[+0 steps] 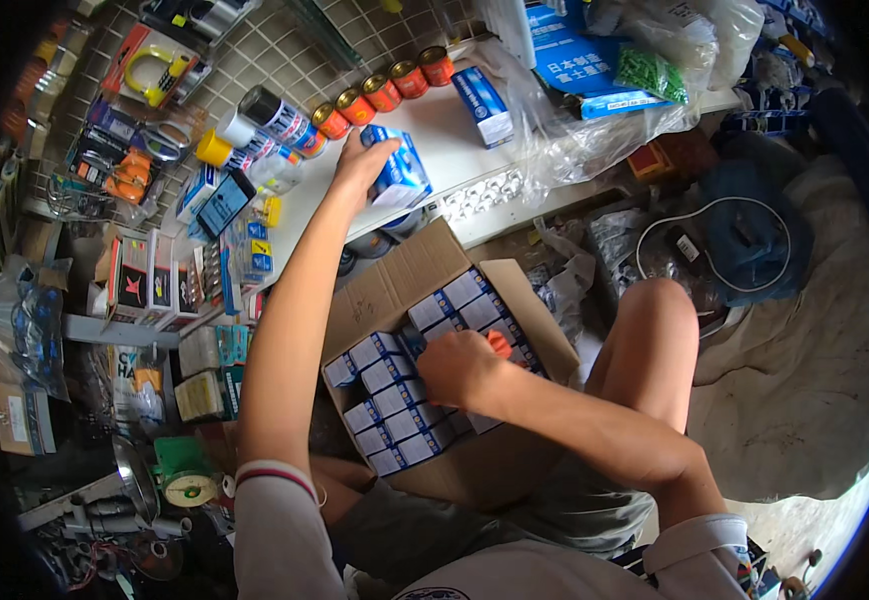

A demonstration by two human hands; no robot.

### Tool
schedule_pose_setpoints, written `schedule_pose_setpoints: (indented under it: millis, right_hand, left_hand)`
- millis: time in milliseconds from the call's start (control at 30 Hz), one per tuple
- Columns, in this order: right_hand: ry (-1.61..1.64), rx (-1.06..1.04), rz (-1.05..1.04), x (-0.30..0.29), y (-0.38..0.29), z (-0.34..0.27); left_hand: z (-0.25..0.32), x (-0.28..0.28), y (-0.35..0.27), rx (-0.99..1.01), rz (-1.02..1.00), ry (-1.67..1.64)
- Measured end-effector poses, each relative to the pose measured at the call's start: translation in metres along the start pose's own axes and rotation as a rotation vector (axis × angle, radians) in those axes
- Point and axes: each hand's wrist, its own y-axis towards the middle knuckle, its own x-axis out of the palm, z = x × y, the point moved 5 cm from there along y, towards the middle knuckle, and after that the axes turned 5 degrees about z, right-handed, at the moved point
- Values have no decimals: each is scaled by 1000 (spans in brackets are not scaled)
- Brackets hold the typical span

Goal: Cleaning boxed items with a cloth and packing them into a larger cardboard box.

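My left hand (363,166) grips a small blue-and-white carton (402,174) at the front of the white shelf (442,139). Before me stands an open cardboard box (398,281), its flaps folded out. Rows of small blue-and-white cartons (403,421) fill much of it, with a few dark gaps between them. Over these cartons my right hand (458,367) is closed in a fist around a crumpled orange-red piece (500,343), perhaps cloth or plastic. The fist hides the cartons under it, so I cannot tell whether it touches them.
Another blue carton (484,106) stands on the shelf beside several orange cans (382,92) and spray cans (281,120). A phone (226,204) leans at the left. Clear plastic sheeting (592,157) hangs over the shelf edge. A green scale (183,469) stands lower left.
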Motion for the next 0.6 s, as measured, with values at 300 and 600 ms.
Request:
schedule_pose_setpoints:
  millis: [300, 600]
  right_hand:
    - [27, -5, 22, 4, -13, 4]
    - [2, -52, 27, 10, -25, -12]
  left_hand:
    - [24, 79, 23, -132, 35, 197]
    - [9, 61, 12, -134, -288, -47]
